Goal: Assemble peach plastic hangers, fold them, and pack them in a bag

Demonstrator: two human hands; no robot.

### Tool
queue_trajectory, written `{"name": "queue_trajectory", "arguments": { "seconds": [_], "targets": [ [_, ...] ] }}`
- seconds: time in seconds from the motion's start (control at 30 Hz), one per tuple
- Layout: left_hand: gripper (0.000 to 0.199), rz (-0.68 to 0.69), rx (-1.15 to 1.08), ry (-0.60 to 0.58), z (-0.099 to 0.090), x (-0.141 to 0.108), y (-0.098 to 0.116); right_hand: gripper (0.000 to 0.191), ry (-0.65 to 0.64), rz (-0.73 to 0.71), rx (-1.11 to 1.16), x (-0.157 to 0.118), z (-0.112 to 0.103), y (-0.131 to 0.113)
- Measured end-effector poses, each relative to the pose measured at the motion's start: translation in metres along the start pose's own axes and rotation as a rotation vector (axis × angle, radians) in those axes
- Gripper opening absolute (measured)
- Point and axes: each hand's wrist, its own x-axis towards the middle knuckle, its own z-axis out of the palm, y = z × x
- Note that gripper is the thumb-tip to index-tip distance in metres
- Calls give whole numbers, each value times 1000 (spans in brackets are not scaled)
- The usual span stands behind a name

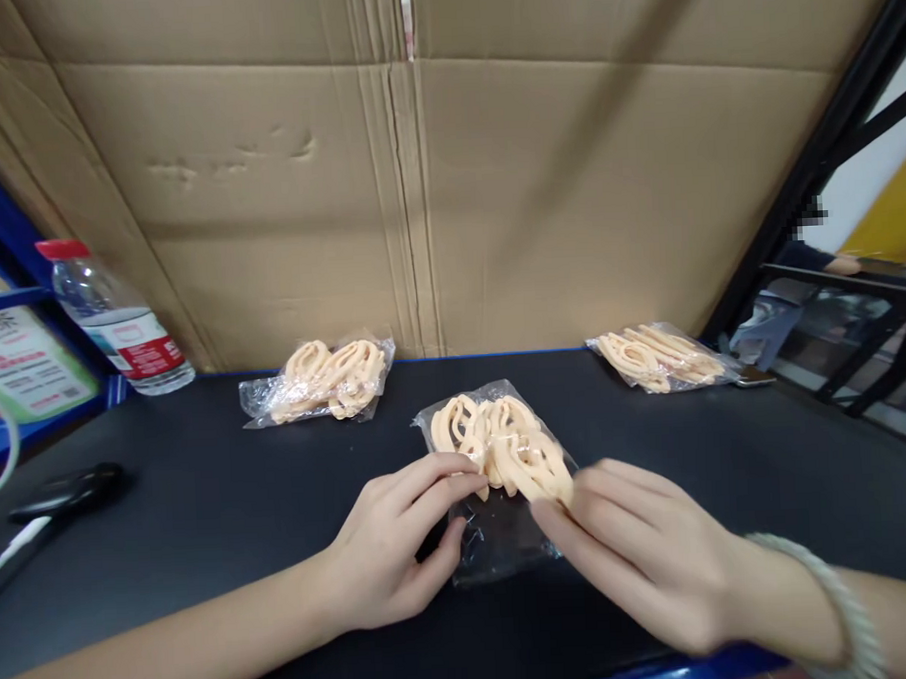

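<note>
On the black tabletop (281, 517), in front of me, lies a clear plastic bag (507, 552) with pale, looped strips (494, 428) in and over it. My left hand (408, 532) rests at the bag's left side, fingers apart, fingertips touching the strips' lower left edge. With thumb and fingers together, my right hand (642, 546) pinches the lower right end of the strips. How far the strips lie inside the plastic is hard to tell.
Similar bagged strips lie at the back left (331, 380) and back right (656, 358). A red-capped water bottle (134, 338) stands at the left, behind a black device (69, 491) with a white cable. Cardboard (528, 176) rises behind. A person's arm (817, 259) shows beyond the right frame.
</note>
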Motion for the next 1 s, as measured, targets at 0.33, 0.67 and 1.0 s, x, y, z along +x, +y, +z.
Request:
{"name": "queue_trajectory", "arguments": {
  "seconds": [0.33, 0.67, 1.0],
  "targets": [
    [39, 63, 1, -36, -5, 1, 4, 22, -116, 120, 44, 6, 2, 25],
    [27, -22, 18, -112, 0, 2, 3, 69, -233, 317, 419, -38, 39, 93],
    [14, 37, 40, -101, -3, 6, 0, 66, -431, 354, 691, -59, 35, 119]
  ]
}}
